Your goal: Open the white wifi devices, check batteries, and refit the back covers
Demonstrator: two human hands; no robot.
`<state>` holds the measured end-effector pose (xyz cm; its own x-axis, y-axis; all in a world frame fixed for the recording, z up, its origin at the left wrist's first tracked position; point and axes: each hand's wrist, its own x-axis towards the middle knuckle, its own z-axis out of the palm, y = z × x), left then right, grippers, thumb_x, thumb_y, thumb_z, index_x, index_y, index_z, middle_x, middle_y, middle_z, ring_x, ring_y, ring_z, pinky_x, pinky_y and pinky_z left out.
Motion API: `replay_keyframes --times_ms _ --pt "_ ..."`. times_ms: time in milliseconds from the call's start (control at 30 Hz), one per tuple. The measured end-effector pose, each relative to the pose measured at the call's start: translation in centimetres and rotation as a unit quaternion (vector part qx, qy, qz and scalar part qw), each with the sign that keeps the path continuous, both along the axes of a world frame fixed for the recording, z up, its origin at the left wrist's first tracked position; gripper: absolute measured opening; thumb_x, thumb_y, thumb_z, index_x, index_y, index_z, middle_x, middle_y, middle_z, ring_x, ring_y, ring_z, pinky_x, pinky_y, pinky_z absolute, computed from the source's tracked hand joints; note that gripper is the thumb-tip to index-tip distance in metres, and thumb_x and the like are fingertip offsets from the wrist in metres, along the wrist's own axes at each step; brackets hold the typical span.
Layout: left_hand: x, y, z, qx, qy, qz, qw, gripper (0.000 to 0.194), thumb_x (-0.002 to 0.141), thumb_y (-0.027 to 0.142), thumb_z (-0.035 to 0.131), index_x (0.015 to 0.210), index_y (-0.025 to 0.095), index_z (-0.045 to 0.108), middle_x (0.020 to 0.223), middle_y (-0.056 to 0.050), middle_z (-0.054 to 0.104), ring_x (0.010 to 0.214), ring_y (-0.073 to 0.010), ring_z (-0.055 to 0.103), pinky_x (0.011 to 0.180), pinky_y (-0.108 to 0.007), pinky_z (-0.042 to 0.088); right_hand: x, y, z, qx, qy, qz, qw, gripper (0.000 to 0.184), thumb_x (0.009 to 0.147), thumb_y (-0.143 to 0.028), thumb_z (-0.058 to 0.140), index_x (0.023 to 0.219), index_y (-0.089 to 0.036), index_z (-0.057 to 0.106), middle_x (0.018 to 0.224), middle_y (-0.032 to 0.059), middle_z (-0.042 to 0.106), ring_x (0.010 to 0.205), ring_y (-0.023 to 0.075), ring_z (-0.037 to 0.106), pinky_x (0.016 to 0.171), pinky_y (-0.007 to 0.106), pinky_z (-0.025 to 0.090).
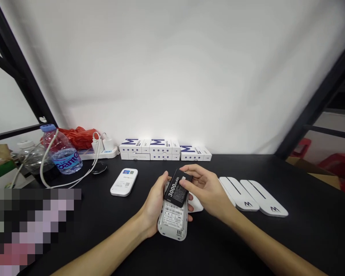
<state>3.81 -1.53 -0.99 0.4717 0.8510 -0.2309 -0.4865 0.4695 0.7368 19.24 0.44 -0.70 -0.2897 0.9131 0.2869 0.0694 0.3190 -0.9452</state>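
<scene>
I have the left hand (pixel 153 204) curled around an opened white device (pixel 174 226) above the worktop (pixel 149 262). My right hand (pixel 207 188), thumb and fingers nearly closed, pinches a black battery (pixel 176 190), slanted over the device's upper part; whether the two touch, I can't tell.

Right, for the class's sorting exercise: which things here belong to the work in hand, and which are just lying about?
Belonging, I judge:
black 3000mAh battery, in the right hand
opened white device, in the left hand
likely the white logo-marked pieces, stickered white device, white printed boxes

Seemingly lying about:
blue-capped water bottle
bottle of dark liquid
red plastic bag
power strip
</scene>
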Motion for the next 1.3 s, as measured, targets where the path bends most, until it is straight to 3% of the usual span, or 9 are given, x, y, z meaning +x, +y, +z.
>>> replay_keyframes --times_ms 133,333,467,567,700,867,1000,1167,1300 --pt "-0.1 0.0 0.1 -0.010 0.034 -0.005 0.999 0.054 0.088 0.059 0.037 0.096 0.012 0.062 0.069 -0.012 0.067 0.056 -0.0218 0.066 0.053 -0.032 0.053 -0.2 -0.5 0.2 0.061 -0.065 -0.037 0.995 0.023 0.080 -0.028 0.064 0.103 -0.023 0.063 0.091 0.0034 0.063 0.067 0.0130 0.056 0.061 0.029 0.051" --pt "0.1 -0.3 -0.2 -0.013 0.063 0.006 0.998 0.050 0.085 0.058 0.045 0.089 0.011 0.063 0.064 -0.009 0.065 0.051 -0.0186 0.064 0.051 -0.028 0.052 -0.6 -0.9 0.0 0.086 -0.123 -0.050 0.987 0.024 0.082 -0.027 0.061 0.106 -0.024 0.063 0.078 0.0016 0.057 0.061 0.0134 0.053 0.054 0.031 0.052" --pt "0.0 -0.4 0.1 0.034 0.062 0.045 0.996 0.032 0.083 0.049 0.057 0.091 0.018 0.058 0.073 -0.005 0.066 0.053 -0.0177 0.064 0.049 -0.028 0.052 -0.7 -1.3 0.0 0.170 -0.151 -0.057 0.972 0.021 0.078 -0.026 0.065 0.099 -0.025 0.065 0.096 0.0065 0.055 0.089 0.0209 0.053 0.064 0.034 0.056" --pt "-0.2 -0.4 0.4 0.073 0.051 0.054 0.995 0.022 0.083 0.042 0.059 0.090 0.021 0.054 0.082 -0.003 0.066 0.059 -0.0187 0.067 0.054 -0.032 0.054 -0.8 -1.4 -0.3 0.096 -0.117 -0.021 0.988 0.032 0.072 -0.031 0.072 0.101 -0.026 0.060 0.117 0.0085 0.043 0.097 0.0225 0.050 0.048 0.026 0.054" --pt "-0.2 -0.2 0.1 0.087 0.093 0.057 0.990 0.018 0.083 0.037 0.059 0.092 0.023 0.052 0.079 -0.001 0.065 0.056 -0.0188 0.066 0.053 -0.032 0.053 -0.8 -1.2 -0.9 -0.040 -0.059 0.032 0.997 0.059 0.070 -0.034 0.074 0.117 -0.030 0.039 0.110 0.0049 0.045 0.075 0.0138 0.051 0.042 0.023 0.054" --pt "-0.3 0.3 -0.2 0.112 0.150 0.093 0.978 0.018 0.083 0.038 0.059 0.089 0.022 0.052 0.073 0.000 0.062 0.053 -0.0155 0.062 0.048 -0.026 0.050 -0.8 -0.7 -1.0 0.005 -0.127 0.001 0.992 0.047 0.077 -0.038 0.067 0.114 -0.028 0.040 0.100 0.0025 0.052 0.074 0.0148 0.054 0.052 0.028 0.056" --pt "-1.2 1.3 0.3 0.096 0.147 0.179 0.968 0.019 0.081 0.034 0.062 0.089 0.021 0.051 0.079 -0.003 0.066 0.059 -0.0161 0.065 0.050 -0.026 0.052 -0.4 -0.2 -1.2 0.137 -0.299 -0.098 0.939 0.036 0.085 -0.043 0.056 0.115 -0.023 0.048 0.111 0.0079 0.056 0.102 0.0243 0.055 0.085 0.044 0.051" --pt "-2.4 3.0 0.3 0.035 0.147 0.303 0.941 0.021 0.078 0.024 0.062 0.091 0.021 0.046 0.095 -0.009 0.069 0.073 -0.0211 0.069 0.060 -0.035 0.057 -0.3 -0.3 -2.2 0.161 -0.501 -0.093 0.845 0.037 0.084 -0.044 0.056 0.107 -0.015 0.062 0.110 0.0147 0.060 0.100 0.0322 0.056 0.086 0.051 0.047" --pt "-2.7 3.6 0.0 0.051 0.118 0.334 0.934 0.014 0.084 0.024 0.058 0.091 0.023 0.046 0.105 -0.004 0.067 0.075 -0.0164 0.070 0.065 -0.031 0.057 0.2 -0.4 -1.8 0.157 -0.486 -0.066 0.857 0.030 0.078 -0.024 0.059 0.107 -0.018 0.064 0.110 0.0104 0.064 0.103 0.0284 0.058 0.089 0.041 0.048"
